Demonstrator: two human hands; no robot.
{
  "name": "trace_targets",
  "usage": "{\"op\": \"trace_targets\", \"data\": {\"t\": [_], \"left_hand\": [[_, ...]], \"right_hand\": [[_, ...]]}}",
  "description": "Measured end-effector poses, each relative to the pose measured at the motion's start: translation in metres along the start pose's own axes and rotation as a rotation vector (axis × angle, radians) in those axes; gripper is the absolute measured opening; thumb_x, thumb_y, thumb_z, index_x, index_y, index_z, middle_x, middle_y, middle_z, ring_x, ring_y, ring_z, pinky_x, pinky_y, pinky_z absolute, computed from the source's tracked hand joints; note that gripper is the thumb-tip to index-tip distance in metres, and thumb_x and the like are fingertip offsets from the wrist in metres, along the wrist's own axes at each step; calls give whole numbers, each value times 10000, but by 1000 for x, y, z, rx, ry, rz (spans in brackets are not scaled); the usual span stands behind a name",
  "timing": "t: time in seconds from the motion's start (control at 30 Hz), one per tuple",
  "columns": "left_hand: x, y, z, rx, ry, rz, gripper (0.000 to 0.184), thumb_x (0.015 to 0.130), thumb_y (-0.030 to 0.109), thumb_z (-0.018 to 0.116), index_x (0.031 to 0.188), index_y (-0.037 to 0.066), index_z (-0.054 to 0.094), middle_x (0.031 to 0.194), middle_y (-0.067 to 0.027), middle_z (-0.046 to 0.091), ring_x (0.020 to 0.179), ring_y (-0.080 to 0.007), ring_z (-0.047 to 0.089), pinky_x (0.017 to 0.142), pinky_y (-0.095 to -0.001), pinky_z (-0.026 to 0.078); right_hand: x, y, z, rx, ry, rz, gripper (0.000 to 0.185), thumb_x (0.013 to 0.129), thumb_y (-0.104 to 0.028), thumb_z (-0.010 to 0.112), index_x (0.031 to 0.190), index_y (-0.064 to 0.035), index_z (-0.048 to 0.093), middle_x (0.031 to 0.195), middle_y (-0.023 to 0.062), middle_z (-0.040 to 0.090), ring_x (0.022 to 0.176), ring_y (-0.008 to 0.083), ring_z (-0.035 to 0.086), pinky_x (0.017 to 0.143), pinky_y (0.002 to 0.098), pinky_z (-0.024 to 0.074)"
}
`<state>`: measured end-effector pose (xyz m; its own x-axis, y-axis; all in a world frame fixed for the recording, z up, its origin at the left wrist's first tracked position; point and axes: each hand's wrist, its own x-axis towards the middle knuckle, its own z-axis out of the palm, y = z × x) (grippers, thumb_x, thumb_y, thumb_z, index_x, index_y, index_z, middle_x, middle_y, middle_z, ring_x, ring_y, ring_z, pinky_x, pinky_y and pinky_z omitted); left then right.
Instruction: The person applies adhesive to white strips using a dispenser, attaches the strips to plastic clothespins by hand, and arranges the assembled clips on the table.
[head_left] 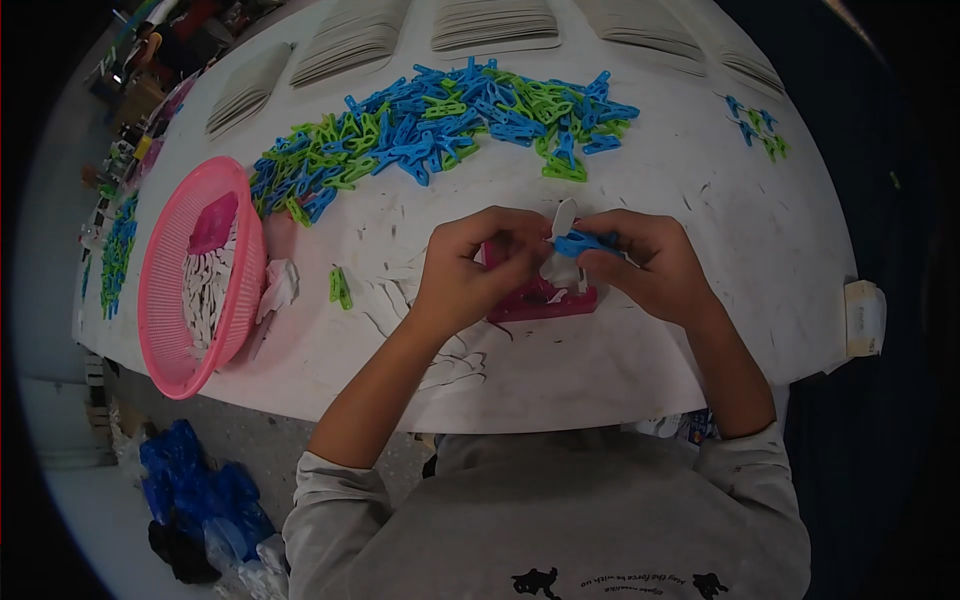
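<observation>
Over a magenta holder (560, 303) near the table's front edge, my two hands meet. Between the fingers of my right hand (645, 262) is a blue clip (582, 243). A white oval piece (564, 217) stands upright at the clip's left end. My left hand (485, 262) is closed beside it, its fingertips close to the white piece; what they pinch is too small to make out. White strips (455, 365) lie on the table below my left hand. One green clip (340, 287) lies to the left.
A large pile of blue and green clips (430, 125) spreads across the table (640, 370). At the left stands a pink basket (150, 290) with white strips. Stacks of cards (490, 25) line the far edge. A few clips (757, 128) lie at the right.
</observation>
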<state>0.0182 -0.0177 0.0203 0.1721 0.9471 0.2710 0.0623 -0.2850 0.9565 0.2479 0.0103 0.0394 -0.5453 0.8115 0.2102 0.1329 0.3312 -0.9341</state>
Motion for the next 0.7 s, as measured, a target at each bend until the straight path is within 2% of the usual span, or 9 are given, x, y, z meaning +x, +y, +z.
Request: {"op": "trace_targets", "data": {"t": [0.03,0.1,0.13,0.2,0.43,0.5,0.63,0.7], "left_hand": [[0,-1,1,-1,1,0,198,826,-51,710,1019,-29,677,1018,-80,695,798,-87,577,746,-237,482],[1,-5,3,7,17,79,190,850,39,725,1036,7,696,857,-10,692,647,-19,513,589,-193,431],[1,-4,3,4,18,80,190,850,39,725,1036,7,696,857,-10,692,647,-19,513,589,-193,431],[0,-1,3,-11,-12,-19,196,851,-31,701,1044,-17,669,1003,-69,692,787,-79,579,735,-224,482],[0,-3,2,-65,-36,-34,176,883,3,693,1057,9,668,986,-33,687,838,-63,602,737,-214,487],[0,-4,4,-110,-14,49,195,890,34,685,1083,7,672,891,-12,679,736,-41,558,688,-217,485],[0,-10,1,-235,-44,70,161,906,24,677,1067,22,671,950,-9,680,781,-42,572,688,-208,461],[1,-9,-5,-155,-124,111,173,908,26,672,1080,28,673,941,-11,681,750,-40,560,654,-210,441]], "right_hand": [[0,-1,0,28,-2,18,336,903,-201,732,1145,23,669,940,68,700,752,81,608,663,244,501],[0,-2,1,56,-5,36,340,907,-200,728,1148,30,662,952,73,698,763,85,615,674,245,509],[0,-2,1,52,-6,34,330,913,-188,719,1148,34,655,962,77,696,780,89,620,683,246,515],[-1,-2,1,38,-12,33,320,918,-177,710,1147,39,648,972,81,694,796,94,626,691,246,520],[-1,-3,7,10,47,19,265,919,-125,693,1136,21,647,984,77,692,840,97,624,727,251,512],[-3,-1,2,-45,41,21,262,917,-121,695,1136,15,648,986,75,692,838,97,622,737,252,508],[0,1,0,-108,5,-56,258,899,-113,712,1119,5,651,971,65,692,810,95,605,723,247,488],[6,-4,-1,-153,-25,-99,253,889,-111,721,1104,5,656,955,63,691,793,95,598,709,246,479]]}}
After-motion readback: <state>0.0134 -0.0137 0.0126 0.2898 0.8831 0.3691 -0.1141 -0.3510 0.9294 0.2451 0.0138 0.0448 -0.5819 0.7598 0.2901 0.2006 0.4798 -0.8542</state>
